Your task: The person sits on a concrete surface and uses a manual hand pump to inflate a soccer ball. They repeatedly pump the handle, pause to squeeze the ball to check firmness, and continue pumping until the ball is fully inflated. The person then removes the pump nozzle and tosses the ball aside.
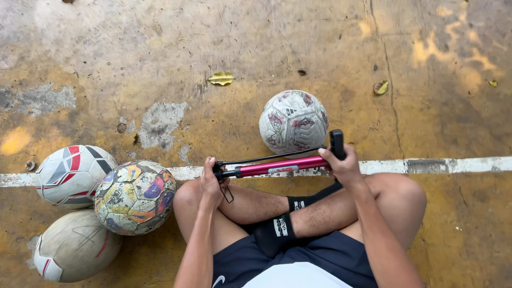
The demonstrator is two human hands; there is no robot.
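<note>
Gripping hands — left hand [212,181] and right hand [344,164] clamped round pink pump [282,167] — worn football [293,121] just beyond.

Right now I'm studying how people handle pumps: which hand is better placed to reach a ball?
Probably the left. The left hand holds the hose end of the red pump, beside the multicoloured ball. The right hand has its grip on the black handle.
</note>
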